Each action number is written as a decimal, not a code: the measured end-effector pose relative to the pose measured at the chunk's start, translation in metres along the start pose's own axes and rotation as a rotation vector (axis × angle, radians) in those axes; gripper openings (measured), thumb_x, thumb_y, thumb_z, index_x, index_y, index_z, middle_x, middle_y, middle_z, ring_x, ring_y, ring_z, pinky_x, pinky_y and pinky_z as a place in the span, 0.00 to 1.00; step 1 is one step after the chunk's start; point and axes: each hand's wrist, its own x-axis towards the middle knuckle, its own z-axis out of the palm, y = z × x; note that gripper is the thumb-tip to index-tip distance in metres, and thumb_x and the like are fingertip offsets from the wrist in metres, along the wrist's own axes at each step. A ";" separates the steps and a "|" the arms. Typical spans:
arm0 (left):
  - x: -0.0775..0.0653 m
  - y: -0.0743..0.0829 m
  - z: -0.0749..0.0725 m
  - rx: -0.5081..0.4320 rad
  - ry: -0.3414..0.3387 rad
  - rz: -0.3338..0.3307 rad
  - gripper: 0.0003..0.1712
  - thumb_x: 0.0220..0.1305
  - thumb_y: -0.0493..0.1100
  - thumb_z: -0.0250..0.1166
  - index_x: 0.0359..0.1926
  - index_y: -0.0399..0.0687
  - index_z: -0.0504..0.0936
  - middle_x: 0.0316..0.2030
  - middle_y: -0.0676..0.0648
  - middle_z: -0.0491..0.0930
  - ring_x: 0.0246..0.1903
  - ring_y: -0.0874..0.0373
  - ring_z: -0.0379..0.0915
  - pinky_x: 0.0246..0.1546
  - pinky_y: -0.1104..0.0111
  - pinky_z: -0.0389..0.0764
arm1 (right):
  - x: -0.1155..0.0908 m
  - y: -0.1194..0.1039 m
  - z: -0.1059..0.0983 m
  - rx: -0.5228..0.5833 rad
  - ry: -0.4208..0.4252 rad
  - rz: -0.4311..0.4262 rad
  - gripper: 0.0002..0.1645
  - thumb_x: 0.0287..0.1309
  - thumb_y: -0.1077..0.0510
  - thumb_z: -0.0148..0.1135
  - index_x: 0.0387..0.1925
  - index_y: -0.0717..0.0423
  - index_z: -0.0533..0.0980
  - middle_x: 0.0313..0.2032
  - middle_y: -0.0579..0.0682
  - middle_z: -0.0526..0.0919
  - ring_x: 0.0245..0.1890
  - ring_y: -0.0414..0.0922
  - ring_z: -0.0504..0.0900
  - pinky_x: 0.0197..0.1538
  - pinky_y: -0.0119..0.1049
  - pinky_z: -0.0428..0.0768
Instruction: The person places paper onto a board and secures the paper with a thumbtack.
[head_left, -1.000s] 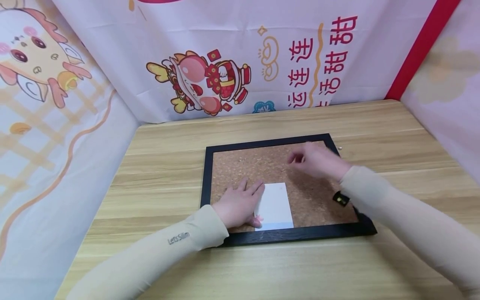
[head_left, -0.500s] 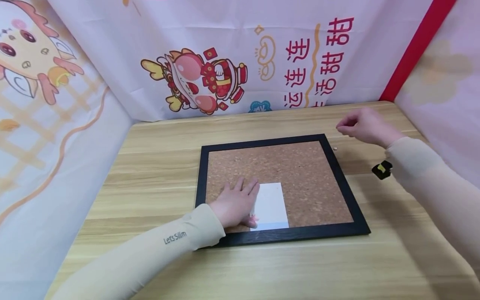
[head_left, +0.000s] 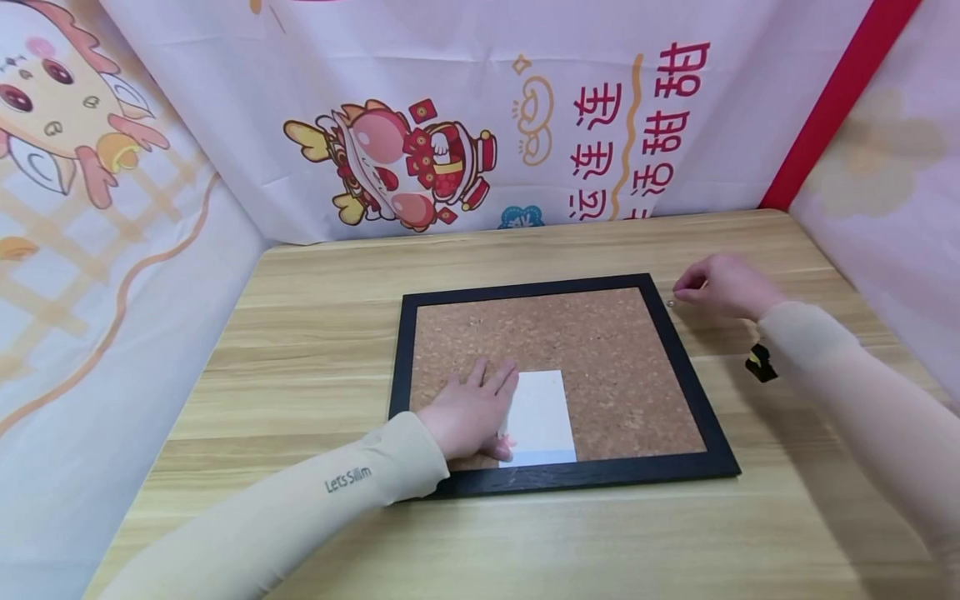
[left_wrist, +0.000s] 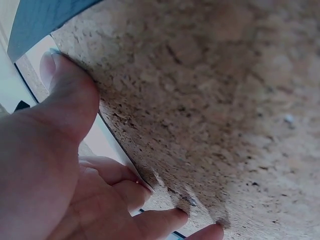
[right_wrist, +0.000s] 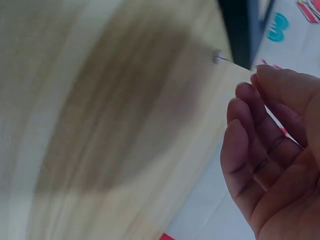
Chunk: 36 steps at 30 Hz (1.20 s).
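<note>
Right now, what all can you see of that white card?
The white card is rectangular and looks like paper, with a pale blue band along its lower edge and pink printing at lower left. It lies on the cork board, lower edge by the black frame. The person's left grip rests over its left side, hiding part of it.

This is a small booth-like space indoors, its wider building impossible to tell: a wood-grain worktop [head_left: 315, 350] enclosed on three sides by printed cloths, a cartoon dragon [head_left: 375, 167] and red Chinese characters [head_left: 667, 133] on the back cloth [head_left: 450, 37], fold lines showing.
</note>
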 end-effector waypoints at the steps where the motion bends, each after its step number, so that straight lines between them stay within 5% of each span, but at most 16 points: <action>1: 0.000 0.000 0.000 0.001 -0.001 0.000 0.59 0.59 0.63 0.68 0.78 0.42 0.47 0.78 0.42 0.41 0.74 0.35 0.38 0.65 0.38 0.56 | 0.001 0.000 0.003 -0.005 -0.001 -0.007 0.09 0.60 0.60 0.67 0.40 0.61 0.85 0.37 0.54 0.87 0.39 0.51 0.81 0.47 0.52 0.76; 7: 0.001 -0.002 0.001 0.009 0.001 0.003 0.60 0.58 0.64 0.68 0.78 0.42 0.47 0.78 0.42 0.41 0.74 0.36 0.39 0.64 0.38 0.58 | 0.006 -0.002 0.011 -0.005 0.005 -0.014 0.06 0.60 0.63 0.67 0.37 0.62 0.85 0.35 0.55 0.87 0.40 0.54 0.81 0.50 0.57 0.74; 24: 0.001 -0.001 0.002 0.008 -0.018 -0.004 0.60 0.59 0.63 0.68 0.78 0.42 0.45 0.78 0.42 0.40 0.74 0.37 0.37 0.65 0.39 0.57 | 0.013 0.004 0.021 0.004 -0.022 0.044 0.07 0.63 0.61 0.64 0.35 0.62 0.84 0.30 0.51 0.84 0.33 0.50 0.76 0.43 0.49 0.73; 36: -0.002 -0.001 0.001 0.014 -0.008 0.003 0.60 0.60 0.63 0.67 0.78 0.42 0.45 0.78 0.42 0.40 0.74 0.36 0.38 0.65 0.39 0.57 | 0.003 -0.001 0.008 0.024 0.016 0.037 0.09 0.64 0.59 0.63 0.36 0.64 0.82 0.31 0.53 0.83 0.34 0.51 0.77 0.40 0.47 0.75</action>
